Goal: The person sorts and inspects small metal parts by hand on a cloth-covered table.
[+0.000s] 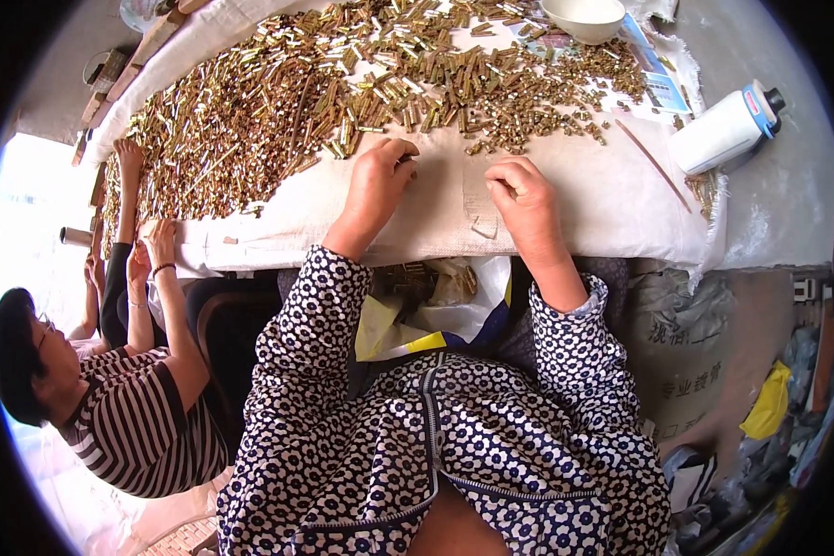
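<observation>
A wide heap of small gold-coloured metal pieces (241, 120) covers the far and left part of the cloth-covered table (612, 199). Just at the heap's near edge, my left hand (380, 181) hovers or rests over the pale cloth with curled fingers. My right hand (528, 199) is a little to its right, thumb and fingers pinched together. Whatever either hand holds, if anything, is too small or hidden to name. Short loose pieces (500, 139) lie just beyond my right hand, and longer strips of joined pieces (403, 97) beyond my left.
A white bowl (584, 20) stands at the back right. A white bottle with a dark cap (727, 130) lies near the right edge, beside a thin stick (653, 165). An open plastic bag (435, 315) sits at my lap. A person in stripes (139, 408) works at the left.
</observation>
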`<state>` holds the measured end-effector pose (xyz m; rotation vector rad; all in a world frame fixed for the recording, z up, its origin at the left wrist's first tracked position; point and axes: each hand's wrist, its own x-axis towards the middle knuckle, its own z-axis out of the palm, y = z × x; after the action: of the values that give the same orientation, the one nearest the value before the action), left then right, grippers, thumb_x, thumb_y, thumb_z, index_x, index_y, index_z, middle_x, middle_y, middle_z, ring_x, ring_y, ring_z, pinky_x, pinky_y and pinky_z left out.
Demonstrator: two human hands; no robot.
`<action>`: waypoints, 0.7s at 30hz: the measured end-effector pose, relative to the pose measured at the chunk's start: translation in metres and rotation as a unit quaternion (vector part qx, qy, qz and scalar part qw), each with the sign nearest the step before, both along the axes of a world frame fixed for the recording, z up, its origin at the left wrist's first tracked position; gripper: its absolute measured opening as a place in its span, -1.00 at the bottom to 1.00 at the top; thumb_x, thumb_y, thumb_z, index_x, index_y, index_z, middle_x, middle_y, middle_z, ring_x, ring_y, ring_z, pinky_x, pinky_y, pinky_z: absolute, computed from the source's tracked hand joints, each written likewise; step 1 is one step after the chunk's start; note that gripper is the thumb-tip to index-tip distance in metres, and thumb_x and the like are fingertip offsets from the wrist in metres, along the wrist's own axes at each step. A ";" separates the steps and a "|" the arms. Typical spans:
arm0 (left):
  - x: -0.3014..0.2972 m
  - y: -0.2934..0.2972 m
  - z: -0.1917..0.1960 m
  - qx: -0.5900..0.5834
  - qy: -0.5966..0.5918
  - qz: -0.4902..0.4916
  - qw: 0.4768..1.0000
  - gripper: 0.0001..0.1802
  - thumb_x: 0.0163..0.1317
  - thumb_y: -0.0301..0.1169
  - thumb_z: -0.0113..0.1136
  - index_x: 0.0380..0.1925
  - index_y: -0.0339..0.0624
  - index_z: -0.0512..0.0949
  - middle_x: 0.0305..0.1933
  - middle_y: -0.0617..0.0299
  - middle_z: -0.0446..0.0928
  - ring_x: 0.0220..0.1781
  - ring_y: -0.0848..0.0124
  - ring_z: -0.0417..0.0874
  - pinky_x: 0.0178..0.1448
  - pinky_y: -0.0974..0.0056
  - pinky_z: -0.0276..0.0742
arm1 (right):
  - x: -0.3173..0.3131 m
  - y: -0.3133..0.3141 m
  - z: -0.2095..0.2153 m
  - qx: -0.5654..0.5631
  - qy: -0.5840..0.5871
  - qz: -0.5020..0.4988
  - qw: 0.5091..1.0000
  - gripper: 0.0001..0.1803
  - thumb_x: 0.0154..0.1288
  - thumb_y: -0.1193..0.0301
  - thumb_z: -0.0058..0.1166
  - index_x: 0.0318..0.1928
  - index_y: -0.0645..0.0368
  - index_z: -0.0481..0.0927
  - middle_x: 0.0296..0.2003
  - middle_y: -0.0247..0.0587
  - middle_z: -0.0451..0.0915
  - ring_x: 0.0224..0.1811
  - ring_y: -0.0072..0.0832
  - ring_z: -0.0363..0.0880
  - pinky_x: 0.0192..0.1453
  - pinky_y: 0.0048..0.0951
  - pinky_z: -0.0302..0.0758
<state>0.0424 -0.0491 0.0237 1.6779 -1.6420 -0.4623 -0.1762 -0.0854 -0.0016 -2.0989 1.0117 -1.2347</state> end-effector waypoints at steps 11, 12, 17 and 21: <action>-0.029 0.047 0.007 0.070 0.547 0.014 0.834 -0.86 0.30 -0.46 0.14 -0.21 -0.30 0.52 -0.37 0.24 0.57 -0.40 0.50 0.62 -0.43 0.49 0.48 | 0.016 0.024 0.009 0.270 -0.131 0.163 0.940 -0.89 0.19 0.64 0.14 -0.26 0.23 0.59 -0.29 -0.46 0.54 -0.25 -0.74 0.48 -0.19 -0.69 0.43; -0.029 0.049 0.007 0.070 0.547 0.015 0.834 -0.86 0.30 -0.46 0.14 -0.21 -0.30 0.52 -0.37 0.24 0.57 -0.40 0.50 0.62 -0.43 0.49 0.48 | 0.017 0.025 0.008 0.289 -0.153 0.172 0.929 -0.88 0.20 0.64 0.14 -0.24 0.23 0.58 -0.30 -0.46 0.54 -0.25 -0.74 0.48 -0.18 -0.69 0.42; -0.033 0.053 0.005 0.069 0.571 0.021 0.818 -0.88 0.30 -0.45 0.12 -0.24 -0.28 0.51 -0.37 0.24 0.57 -0.39 0.50 0.63 -0.45 0.49 0.48 | 0.021 0.029 0.004 0.319 -0.209 0.204 0.902 -0.87 0.22 0.61 0.15 -0.21 0.25 0.56 -0.30 -0.45 0.54 -0.26 -0.74 0.48 -0.14 -0.69 0.41; -0.034 0.055 0.002 0.063 0.582 0.014 0.811 -0.89 0.31 -0.45 0.12 -0.25 -0.27 0.50 -0.37 0.23 0.57 -0.41 0.50 0.63 -0.45 0.50 0.48 | 0.022 0.031 0.003 0.316 -0.203 0.201 0.905 -0.88 0.22 0.60 0.14 -0.20 0.24 0.56 -0.29 -0.45 0.55 -0.26 -0.74 0.48 -0.12 -0.69 0.42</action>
<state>0.0087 0.0062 0.0255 1.0456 -0.6506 -1.2841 -0.1539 -0.0540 0.0009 -1.3728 0.6247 -0.9118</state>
